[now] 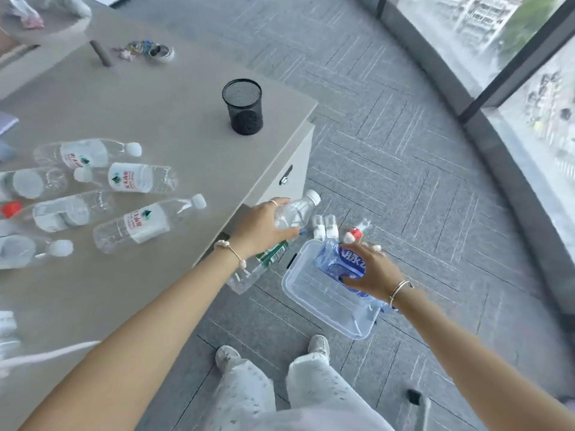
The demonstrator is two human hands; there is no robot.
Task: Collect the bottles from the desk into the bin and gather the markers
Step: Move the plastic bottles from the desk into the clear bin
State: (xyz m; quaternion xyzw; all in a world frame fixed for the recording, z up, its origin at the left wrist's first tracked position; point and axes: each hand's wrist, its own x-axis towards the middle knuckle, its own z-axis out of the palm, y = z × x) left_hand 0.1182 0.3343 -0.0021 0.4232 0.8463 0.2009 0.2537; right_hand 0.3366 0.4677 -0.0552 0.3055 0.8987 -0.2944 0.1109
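Note:
My left hand point(264, 227) grips a clear white-capped bottle point(297, 211) past the desk's right edge, above the floor; a second clear bottle with a green label point(259, 265) hangs under that wrist. My right hand point(371, 272) holds a blue-labelled bottle point(337, 261) over a clear plastic bin point(314, 298) on the carpet. More bottle tops point(325, 225) show at the bin's far end. Several empty clear bottles point(146, 223) lie on their sides on the grey desk point(174, 126). A black mesh pen cup point(242, 105) stands near the desk corner. No markers are visible.
A pile of coloured clips and a small dish point(146, 51) lie at the desk's far side. A raised shelf point(46, 23) sits at the top left. My legs and shoes point(319, 346) stand beside the bin. Glass wall panels point(497, 57) run along the right.

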